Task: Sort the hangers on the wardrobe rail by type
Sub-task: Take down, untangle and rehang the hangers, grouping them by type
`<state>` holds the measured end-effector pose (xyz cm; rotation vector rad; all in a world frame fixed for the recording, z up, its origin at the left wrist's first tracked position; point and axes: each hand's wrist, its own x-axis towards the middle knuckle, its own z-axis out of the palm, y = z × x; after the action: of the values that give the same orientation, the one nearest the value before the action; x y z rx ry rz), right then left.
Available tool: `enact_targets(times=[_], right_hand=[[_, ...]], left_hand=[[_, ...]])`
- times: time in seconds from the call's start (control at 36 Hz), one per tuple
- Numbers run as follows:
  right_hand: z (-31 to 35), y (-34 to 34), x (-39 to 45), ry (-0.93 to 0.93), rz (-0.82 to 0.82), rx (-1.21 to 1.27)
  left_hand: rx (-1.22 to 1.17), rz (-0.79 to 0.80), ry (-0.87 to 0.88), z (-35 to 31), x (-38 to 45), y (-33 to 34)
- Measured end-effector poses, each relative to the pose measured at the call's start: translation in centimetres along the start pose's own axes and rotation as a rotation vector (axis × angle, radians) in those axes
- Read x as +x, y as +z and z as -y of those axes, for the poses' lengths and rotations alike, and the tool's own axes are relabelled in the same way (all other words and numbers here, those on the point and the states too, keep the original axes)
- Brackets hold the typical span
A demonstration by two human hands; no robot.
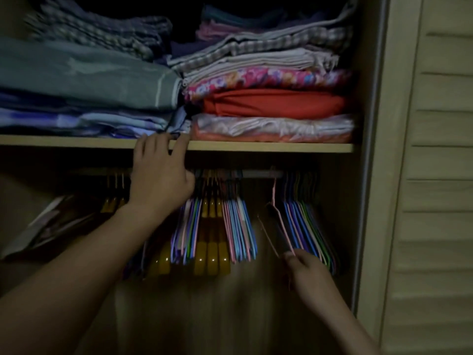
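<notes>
A metal wardrobe rail [263, 173] runs under the shelf. Thin coloured wire hangers hang in a middle bunch [238, 226] and a right bunch [307, 226]. Thick yellow hangers [211, 257] hang among the middle bunch, and a few more yellow hangers [114, 201] hang at the left. My left hand [158, 172] reaches up at the rail, fingers spread against the shelf edge, its thumb near the hooks. My right hand [307, 275] pinches the lower end of a pink wire hanger [279, 216] that hangs at the left edge of the right bunch.
A wooden shelf [281, 147] above the rail carries two stacks of folded fabrics [268, 98]. A slatted wardrobe door [435, 175] stands at the right. A dark patterned garment [58, 224] lies at the lower left. A gap on the rail separates the middle and right bunches.
</notes>
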<state>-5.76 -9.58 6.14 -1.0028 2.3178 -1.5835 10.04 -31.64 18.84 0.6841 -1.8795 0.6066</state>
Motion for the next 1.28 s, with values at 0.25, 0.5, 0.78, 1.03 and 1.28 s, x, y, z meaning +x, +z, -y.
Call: enact_targets(times=[0.25, 0.5, 0.78, 1.03, 1.28], right_hand=[[1.8, 0.7, 7.6, -0.042, -0.085, -0.110], [-0.1, 1.1, 7.7, -0.092, -0.102, -0.713], [-0.4, 1.2, 7.2, -0.368, -0.172, -1.287], [-0.5, -0.5, 7.3, -0.315, -0.148, -1.301], [2.5, 1.5, 7.6, -0.485, -0.309, -0.853]], left_hand=[[0.000, 0.004, 0.008, 0.2, 0.0, 0.3], [-0.020, -0.005, 0.004, 0.1, -0.2, 0.6], [-0.041, -0.026, -0.013, -0.2, -0.3, 0.6], [-0.077, -0.032, -0.020, -0.1, -0.2, 0.4], [-0.076, -0.030, -0.033, -0.3, -0.3, 0.6]])
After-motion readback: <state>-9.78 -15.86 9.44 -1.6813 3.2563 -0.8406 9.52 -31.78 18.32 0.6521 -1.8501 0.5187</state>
